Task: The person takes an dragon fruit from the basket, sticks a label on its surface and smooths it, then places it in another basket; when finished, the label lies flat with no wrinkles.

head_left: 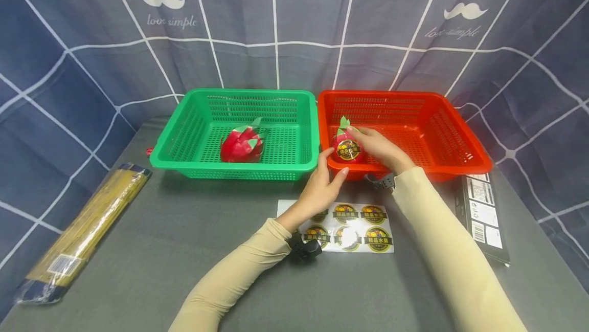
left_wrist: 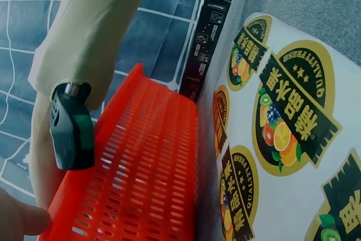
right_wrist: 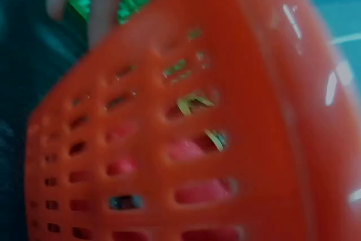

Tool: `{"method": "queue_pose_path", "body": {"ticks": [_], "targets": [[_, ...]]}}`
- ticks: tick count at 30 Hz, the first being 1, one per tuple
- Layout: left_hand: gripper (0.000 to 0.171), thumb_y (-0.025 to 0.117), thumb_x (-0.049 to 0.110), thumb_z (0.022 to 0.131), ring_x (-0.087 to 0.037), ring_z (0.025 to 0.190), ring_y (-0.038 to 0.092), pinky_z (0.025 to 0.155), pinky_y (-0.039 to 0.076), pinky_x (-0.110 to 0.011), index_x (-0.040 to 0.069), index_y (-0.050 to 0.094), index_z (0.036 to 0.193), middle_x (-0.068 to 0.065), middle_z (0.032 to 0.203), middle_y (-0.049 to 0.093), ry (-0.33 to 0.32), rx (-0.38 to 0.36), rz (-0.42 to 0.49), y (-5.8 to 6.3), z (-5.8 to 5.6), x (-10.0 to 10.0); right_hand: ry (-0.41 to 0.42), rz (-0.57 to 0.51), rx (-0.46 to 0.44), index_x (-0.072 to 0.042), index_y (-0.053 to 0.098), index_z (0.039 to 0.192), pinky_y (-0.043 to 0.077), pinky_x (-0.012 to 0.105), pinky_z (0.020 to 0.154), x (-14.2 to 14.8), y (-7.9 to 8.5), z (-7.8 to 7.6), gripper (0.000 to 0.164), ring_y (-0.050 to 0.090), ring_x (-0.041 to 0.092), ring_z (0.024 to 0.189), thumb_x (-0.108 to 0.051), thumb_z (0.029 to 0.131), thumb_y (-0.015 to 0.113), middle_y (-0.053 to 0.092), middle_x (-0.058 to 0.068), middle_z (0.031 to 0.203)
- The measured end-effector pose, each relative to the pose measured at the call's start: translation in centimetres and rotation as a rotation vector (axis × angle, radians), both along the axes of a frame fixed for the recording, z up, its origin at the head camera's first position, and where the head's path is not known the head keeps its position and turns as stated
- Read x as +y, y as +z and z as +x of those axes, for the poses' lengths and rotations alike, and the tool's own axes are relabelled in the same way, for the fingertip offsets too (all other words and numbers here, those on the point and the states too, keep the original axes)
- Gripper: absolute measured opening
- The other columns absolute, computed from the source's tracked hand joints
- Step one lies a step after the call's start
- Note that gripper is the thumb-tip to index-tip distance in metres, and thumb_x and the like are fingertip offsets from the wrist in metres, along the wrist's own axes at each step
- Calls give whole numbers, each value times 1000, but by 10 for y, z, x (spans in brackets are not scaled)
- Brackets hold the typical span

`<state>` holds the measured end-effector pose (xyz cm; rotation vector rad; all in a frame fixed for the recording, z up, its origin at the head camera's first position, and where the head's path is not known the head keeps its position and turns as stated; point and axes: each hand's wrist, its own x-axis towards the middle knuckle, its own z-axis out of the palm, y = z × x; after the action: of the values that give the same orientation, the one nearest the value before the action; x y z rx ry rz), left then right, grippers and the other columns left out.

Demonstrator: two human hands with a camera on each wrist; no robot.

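A pink dragon fruit [head_left: 348,149] with green leaf tips sits at the left end of the red basket [head_left: 414,169], a round black-and-gold sticker on its front. My right hand [head_left: 379,147] reaches over the rim and holds this fruit from its right side. At the basket's front left corner my left hand [head_left: 318,189] has its thumb and fingers spread, near the rim and the fruit. In the right wrist view, pink fruit [right_wrist: 203,191] shows through the holes of the basket wall. Another dragon fruit [head_left: 242,144] lies in the green basket [head_left: 230,167].
Below my left hand lies a white sheet [head_left: 338,246] of round fruit stickers, partly covered by my wrist. A clear-wrapped bundle of thin yellow sticks [head_left: 87,224] lies at the left. To the right is a black box [head_left: 483,214], partly under the red basket. A patterned curtain [head_left: 303,20] hangs behind.
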<state>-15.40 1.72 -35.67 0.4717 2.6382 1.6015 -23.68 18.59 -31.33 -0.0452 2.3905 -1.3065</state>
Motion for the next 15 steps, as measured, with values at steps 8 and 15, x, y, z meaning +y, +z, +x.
{"method": "queue_pose_path", "body": {"ticks": [8,15], "targets": [[75,53,34,90,-30,125,44,100,38,-45,20,4,145,-15,144,33,-95,-49,-75,2,3,-9,-114,20,126,-3,28,141,21,51,109,-3,13,22,81,31,31,133,-64,88,28,34,16,143],[80,56,34,88,-31,115,54,93,45,-43,31,0,145,-17,142,37,-199,-38,-155,1,17,-41,-294,-166,441,1,49,124,41,40,99,-16,6,48,47,52,31,115,-35,95,43,52,20,126]]}}
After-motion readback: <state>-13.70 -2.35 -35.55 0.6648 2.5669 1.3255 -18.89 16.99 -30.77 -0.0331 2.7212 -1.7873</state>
